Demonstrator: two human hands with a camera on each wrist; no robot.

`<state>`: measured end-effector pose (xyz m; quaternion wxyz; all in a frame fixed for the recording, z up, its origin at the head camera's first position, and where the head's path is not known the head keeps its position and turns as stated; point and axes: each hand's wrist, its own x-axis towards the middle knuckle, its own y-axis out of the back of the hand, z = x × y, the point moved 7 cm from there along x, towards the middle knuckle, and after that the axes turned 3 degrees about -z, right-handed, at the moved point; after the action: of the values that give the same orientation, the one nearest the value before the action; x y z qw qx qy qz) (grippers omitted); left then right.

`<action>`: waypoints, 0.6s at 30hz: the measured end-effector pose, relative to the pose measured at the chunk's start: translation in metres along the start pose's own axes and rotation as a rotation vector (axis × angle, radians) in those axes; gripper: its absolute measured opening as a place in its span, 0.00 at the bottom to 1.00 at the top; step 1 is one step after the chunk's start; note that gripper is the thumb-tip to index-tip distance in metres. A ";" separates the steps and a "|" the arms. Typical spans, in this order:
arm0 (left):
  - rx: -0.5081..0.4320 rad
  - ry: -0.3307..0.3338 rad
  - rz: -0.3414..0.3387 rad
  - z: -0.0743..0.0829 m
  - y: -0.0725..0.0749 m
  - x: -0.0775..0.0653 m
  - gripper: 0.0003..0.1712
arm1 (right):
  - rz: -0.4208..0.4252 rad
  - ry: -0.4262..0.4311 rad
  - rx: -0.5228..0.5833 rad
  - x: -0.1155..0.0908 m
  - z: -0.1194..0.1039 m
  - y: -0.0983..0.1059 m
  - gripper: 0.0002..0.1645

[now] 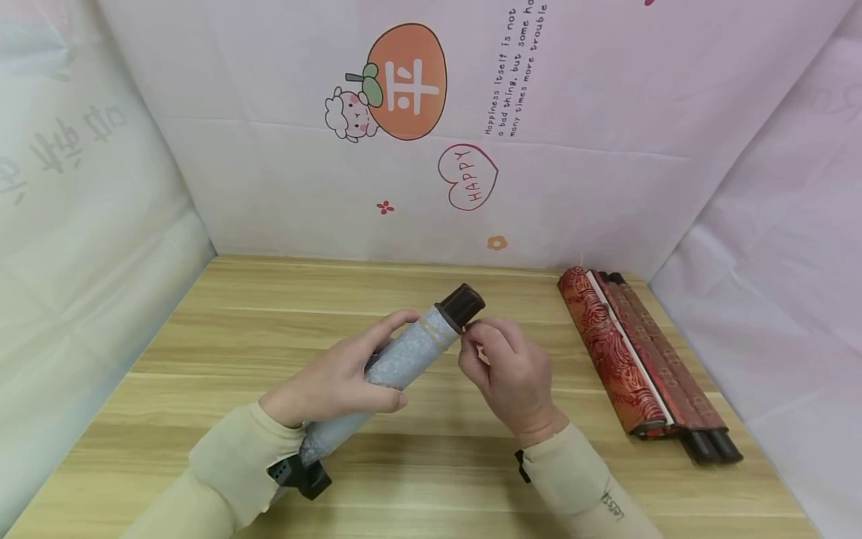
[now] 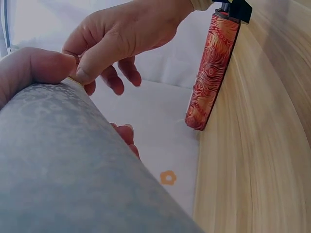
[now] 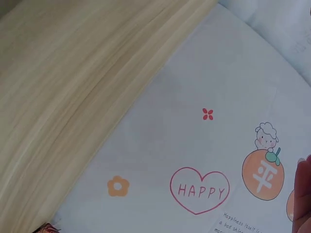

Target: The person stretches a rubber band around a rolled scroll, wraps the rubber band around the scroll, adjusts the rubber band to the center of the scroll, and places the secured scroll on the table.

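My left hand [image 1: 343, 378] grips a rolled-up scroll [image 1: 411, 355] covered in pale blue patterned cloth, with the thumb across its near side. The scroll is tilted, its dark roller end [image 1: 463, 305] pointing up and to the right. A thin yellowish rubber band [image 1: 438, 329] goes round the cloth close to that end. Beside it, my right hand [image 1: 508, 370] has thumb and forefinger pinching at the band; in the left wrist view these fingertips meet the scroll's edge. Only part of a hand [image 3: 302, 199] shows at the right wrist view's edge.
Right of my hands, a red and orange patterned scroll [image 1: 609, 352] lies on the wooden table [image 1: 269, 314], alongside brownish-red scrolls [image 1: 663, 348] with dark roller ends. Printed white cloth [image 1: 283, 180] hangs behind the table and at both sides.
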<state>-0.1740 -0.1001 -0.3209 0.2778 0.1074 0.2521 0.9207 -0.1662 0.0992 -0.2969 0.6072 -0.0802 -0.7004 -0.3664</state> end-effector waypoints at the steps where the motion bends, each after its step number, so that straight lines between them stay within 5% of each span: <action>1: 0.000 -0.001 0.004 0.000 0.000 0.000 0.55 | 0.000 0.003 -0.003 0.000 -0.001 0.000 0.04; 12: 0.033 0.009 0.022 0.003 -0.003 0.001 0.54 | -0.016 -0.079 0.072 -0.009 -0.011 -0.008 0.11; 18: 0.042 -0.008 0.040 0.005 -0.003 0.000 0.55 | -0.044 -0.203 0.287 -0.015 -0.005 -0.011 0.05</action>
<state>-0.1713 -0.0955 -0.3183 0.2578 0.1219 0.2681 0.9202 -0.1646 0.0937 -0.3152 0.5303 -0.0140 -0.8050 -0.2656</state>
